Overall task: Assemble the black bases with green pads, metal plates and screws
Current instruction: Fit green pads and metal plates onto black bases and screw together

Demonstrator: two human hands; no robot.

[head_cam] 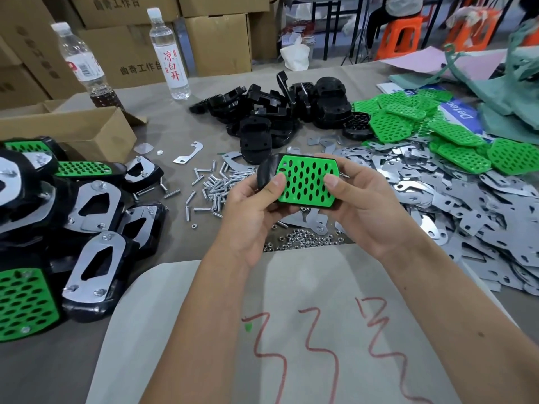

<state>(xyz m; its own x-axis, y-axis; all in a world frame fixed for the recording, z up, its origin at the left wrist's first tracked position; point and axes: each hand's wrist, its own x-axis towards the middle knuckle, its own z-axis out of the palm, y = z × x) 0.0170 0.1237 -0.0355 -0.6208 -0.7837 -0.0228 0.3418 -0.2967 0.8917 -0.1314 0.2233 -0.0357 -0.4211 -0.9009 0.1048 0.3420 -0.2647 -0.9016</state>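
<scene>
Head view: a person held one part-built unit above a work table (pixel 175 135).
Left hand (pixel 253 211): fingers curled round the rounded end of a black base (pixel 267 172), thumb pressed on the green pad (pixel 306 179).
Right hand (pixel 364 208): fingers wrapped under the pad's other end, thumb on its face.
Held unit: pad seated on the base, raised over the table's middle, above loose nuts (pixel 303 240).
Screws (pixel 215 188): scattered just left of the hands.
Bare bases (pixel 280 112): heaped behind the hands.
Spare green pads (pixel 431 126): piled to the right rear.
Metal plates (pixel 466 205): spread across the right side.
Finished units (pixel 87 228): stacked at left, plates bolted on.
Background: two water bottles (pixel 170 53) and cardboard boxes (pixel 215 42).
</scene>
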